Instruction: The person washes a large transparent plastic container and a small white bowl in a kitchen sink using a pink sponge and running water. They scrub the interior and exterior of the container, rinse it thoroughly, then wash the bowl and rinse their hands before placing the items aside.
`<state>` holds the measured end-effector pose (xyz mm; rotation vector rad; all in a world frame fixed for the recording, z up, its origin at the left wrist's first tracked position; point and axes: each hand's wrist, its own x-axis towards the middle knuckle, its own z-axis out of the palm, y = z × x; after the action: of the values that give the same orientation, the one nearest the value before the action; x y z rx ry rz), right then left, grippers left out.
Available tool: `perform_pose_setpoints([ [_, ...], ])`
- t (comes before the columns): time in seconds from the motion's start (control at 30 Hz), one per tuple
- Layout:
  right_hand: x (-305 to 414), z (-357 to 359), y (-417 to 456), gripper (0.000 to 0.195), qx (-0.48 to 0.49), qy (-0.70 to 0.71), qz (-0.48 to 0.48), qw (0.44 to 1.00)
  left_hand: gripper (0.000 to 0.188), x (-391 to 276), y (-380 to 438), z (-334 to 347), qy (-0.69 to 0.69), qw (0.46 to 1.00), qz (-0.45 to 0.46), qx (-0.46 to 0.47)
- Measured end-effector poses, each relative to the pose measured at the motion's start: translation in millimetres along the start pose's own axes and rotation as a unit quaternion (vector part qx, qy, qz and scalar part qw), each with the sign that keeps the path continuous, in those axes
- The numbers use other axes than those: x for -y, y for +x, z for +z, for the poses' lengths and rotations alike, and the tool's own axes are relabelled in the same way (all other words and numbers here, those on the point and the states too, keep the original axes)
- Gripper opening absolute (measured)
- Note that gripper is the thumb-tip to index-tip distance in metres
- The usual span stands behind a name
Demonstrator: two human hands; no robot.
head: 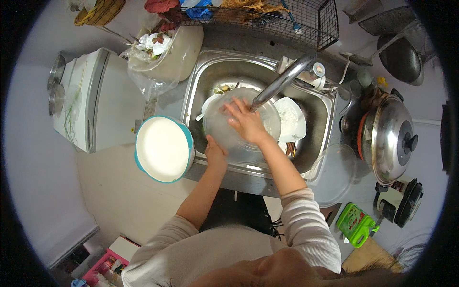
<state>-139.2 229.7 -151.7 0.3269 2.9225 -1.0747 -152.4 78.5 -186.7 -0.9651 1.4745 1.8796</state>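
A round, translucent plastic container [239, 147] is tilted over the steel sink [321, 143]. My left hand [216, 153] grips its rim at the lower left, thumb up. Below the tap spout [274, 86], my right hand [245, 122] is spread over the container, holding nothing; its fingers are blurred by motion. Whether water is running I cannot tell. Partly hidden behind the container are a white dish [296, 123] with pale wet contents on the right and a white spoon [200, 117] on the left. Chopsticks [291, 149] lie at the lower right of the sink.
A white tub with a teal rim [163, 149] stands left of the sink. Behind it is a bagged waste bin [186, 53]. On the right are a clear round lid [335, 175], a lidded pan [391, 140] and a green jug [355, 224]. A wire basket [304, 21] sits behind.
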Motion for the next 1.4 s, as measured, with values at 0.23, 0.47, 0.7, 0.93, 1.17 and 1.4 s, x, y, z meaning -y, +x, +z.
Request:
perform_pose_setpoints([
  [0.23,-86.7,23.9,-16.4,0.043,-0.027,0.072,0.08,0.994,0.036,-13.7,-1.6,8.1,-0.025,0.999,0.03,0.011],
  [0.47,-10.8,-0.6,-37.1,0.041,0.013,0.05,-0.026,0.998,0.035,-9.1,6.8,6.5,-0.01,0.998,0.042,0.045],
  [0.7,-81.6,6.8,30.1,0.041,0.009,0.068,0.078,0.995,0.04,-22.2,-2.3,5.7,0.004,0.999,0.028,0.018],
  [0.93,-68.0,-15.8,-51.0,0.039,-0.048,0.028,0.047,0.997,0.04,0.5,13.0,1.0,-0.015,0.999,0.007,0.046],
  [1.17,9.1,-18.5,-55.2,0.043,0.002,-0.006,0.011,1.0,0.038,15.4,17.4,14.0,-0.007,0.998,-0.056,0.03],
  [1.4,-121.4,-0.4,-3.5,0.034,-0.033,-0.057,0.055,0.996,0.038,24.8,4.6,8.2,-0.033,0.993,-0.072,0.089],
])
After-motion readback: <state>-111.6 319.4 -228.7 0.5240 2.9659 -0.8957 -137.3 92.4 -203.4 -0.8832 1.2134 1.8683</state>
